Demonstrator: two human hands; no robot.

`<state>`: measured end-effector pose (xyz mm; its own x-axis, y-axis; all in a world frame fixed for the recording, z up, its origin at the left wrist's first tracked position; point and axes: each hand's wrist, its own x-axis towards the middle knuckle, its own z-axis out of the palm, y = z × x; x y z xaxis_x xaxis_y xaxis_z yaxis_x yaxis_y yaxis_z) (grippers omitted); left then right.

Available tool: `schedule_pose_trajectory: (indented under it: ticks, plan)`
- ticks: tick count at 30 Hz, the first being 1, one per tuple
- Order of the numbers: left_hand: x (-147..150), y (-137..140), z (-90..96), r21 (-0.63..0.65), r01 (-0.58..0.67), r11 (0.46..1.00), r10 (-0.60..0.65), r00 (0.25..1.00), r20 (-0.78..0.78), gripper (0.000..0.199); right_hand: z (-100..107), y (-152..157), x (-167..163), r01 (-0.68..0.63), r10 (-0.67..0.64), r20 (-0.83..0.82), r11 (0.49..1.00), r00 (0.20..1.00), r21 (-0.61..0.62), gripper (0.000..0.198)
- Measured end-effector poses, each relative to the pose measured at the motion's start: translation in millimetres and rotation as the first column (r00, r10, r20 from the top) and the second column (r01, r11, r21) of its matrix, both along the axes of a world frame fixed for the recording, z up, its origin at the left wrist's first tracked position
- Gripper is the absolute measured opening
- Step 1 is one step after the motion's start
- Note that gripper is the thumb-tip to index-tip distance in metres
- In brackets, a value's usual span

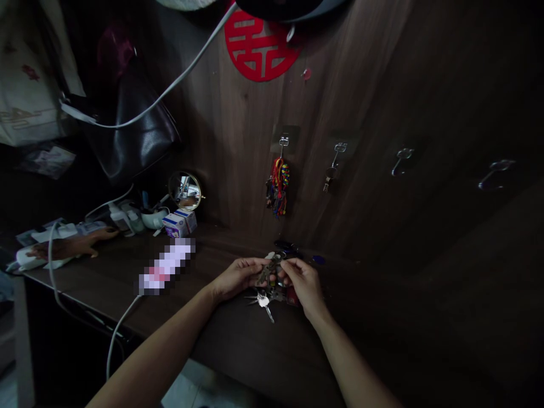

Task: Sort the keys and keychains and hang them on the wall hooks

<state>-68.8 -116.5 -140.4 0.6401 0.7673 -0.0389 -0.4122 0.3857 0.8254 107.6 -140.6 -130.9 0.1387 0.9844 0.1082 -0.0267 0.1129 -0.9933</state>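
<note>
My left hand [238, 277] is closed around a bunch of keys [267, 274] just above the dark wooden desk. My right hand [305, 282] meets it from the other side, its thumb and fingers pinching the same bunch near the top. More keys [264, 300], some bright silver, lie on the desk directly below both hands. A dark red piece [292, 296] shows beside the right hand's fingers. Behind the hands are dark keys or fobs [287, 246] and a blue oval tag [318, 259]. Fingers partly hide the bunch.
On the back panel, one hook bears keys with colourful braided cords [278, 184], another a small key ring [328, 180]. Two bare hooks [402, 161] are further right. A blurred-out device [165, 269] on a white cable, small boxes [179, 223] and a round mirror [186, 191] stand left.
</note>
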Motion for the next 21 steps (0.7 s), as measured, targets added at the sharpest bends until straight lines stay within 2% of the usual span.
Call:
schedule_pose_trajectory:
  ticks: [5, 12, 18, 21]
  plan:
    - [0.2, -1.6, 1.5, 0.015, 0.042, 0.999, -0.042, 0.999, 0.002, 0.034, -1.5, 1.9, 2.2, 0.036, -0.035, 0.030, 0.999, 0.999, -0.005, 0.037]
    - [0.0, -2.4, 3.3, 0.024, 0.046, 0.999, -0.045, 0.999, -0.024, 0.037, -7.2, 4.6, 4.8, 0.050, -0.059, 0.136, 0.997, 0.989, 0.067, 0.035]
    - [0.0, -3.7, 3.7, -0.004, 0.010, 1.000, -0.010, 0.999, -0.042, 0.036, -8.4, 5.0, 6.3, 0.133, -0.195, 0.274, 0.964, 0.942, 0.229, 0.024]
    - [-0.2, -3.6, 3.3, -0.002, 0.001, 1.000, -0.001, 0.999, -0.041, 0.036, -4.8, 1.3, 5.7, 0.098, -0.224, 0.396, 0.945, 0.891, 0.313, 0.019]
